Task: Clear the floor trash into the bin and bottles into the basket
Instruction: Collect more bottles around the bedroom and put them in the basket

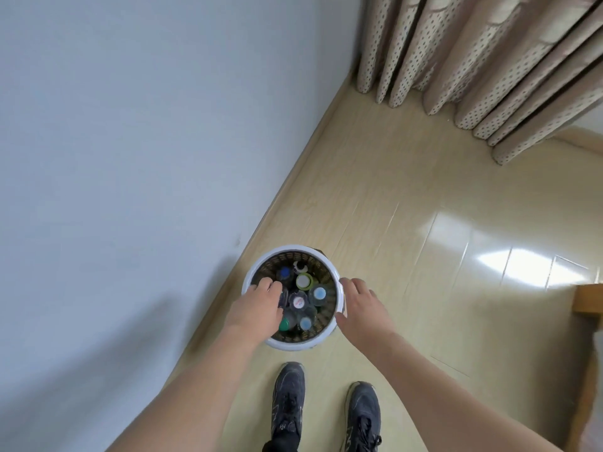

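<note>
The basket [339, 300] stood on the floor [408, 223] near the wall [130, 125], just beyond the person's shoes [287, 406], packed with upright bottles [303, 282]. The left hand [261, 305] reached inside at the left, its fingers curled down among the bottles; whether they gripped one could not be told. The right hand [360, 305] rested at the right rim, fingers spread and holding nothing. The step appeared to be settling a bottle in. Next likely meant withdrawing both hands and checking the floor for leftover trash; no bin showed.
</note>
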The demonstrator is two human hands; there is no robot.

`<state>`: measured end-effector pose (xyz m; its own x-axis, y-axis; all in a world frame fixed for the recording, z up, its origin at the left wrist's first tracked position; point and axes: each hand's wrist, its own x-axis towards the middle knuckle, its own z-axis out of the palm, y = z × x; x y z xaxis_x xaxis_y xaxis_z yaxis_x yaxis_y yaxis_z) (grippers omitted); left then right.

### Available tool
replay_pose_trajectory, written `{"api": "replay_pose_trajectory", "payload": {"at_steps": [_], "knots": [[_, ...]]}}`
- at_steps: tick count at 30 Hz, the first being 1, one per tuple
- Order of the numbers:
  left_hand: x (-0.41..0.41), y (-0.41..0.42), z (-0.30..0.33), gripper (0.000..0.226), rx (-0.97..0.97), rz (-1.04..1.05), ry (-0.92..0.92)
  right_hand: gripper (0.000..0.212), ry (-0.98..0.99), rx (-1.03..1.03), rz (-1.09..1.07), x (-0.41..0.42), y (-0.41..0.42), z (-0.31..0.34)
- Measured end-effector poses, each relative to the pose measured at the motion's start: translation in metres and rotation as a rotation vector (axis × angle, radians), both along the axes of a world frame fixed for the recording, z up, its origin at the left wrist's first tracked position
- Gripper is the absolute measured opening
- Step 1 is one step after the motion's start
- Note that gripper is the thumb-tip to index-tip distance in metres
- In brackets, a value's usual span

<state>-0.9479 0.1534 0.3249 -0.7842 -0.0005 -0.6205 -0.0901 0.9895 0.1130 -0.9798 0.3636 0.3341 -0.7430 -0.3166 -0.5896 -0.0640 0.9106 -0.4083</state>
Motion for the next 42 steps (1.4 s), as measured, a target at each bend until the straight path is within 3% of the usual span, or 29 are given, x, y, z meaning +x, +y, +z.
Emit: {"api": "replay_pose_trajectory", "payload": {"at_steps": [7,11,19,24,27,32,42], "knots": [[0.017,0.07,0.242,0.043,0.188,0.04,0.196,0.067,0.139,0.016,-0.072,0.037,0.068,0.255],[0.012,0.108,0.327,0.034,0.256,-0.099,0.313,0.065,0.245,0.021,-0.21,0.068,0.1,0.341],[-0.019,0.204,0.423,0.05,0.316,-0.61,0.477,0.066,0.466,0.09,-0.689,0.154,0.185,0.45],[0.034,0.317,0.479,0.047,0.469,-0.942,0.484,0.058,0.551,0.186,-1.034,0.26,0.251,0.503],[0.08,0.38,0.513,0.045,0.54,-1.112,0.517,0.065,0.554,0.261,-1.184,0.337,0.284,0.526],[0.206,0.475,0.553,0.046,0.666,-1.341,0.523,0.069,0.592,0.282,-1.484,0.488,0.312,0.553],[0.649,0.589,0.574,0.045,0.951,-1.833,0.417,0.067,0.54,0.484,-1.943,0.92,0.291,0.564]]}}
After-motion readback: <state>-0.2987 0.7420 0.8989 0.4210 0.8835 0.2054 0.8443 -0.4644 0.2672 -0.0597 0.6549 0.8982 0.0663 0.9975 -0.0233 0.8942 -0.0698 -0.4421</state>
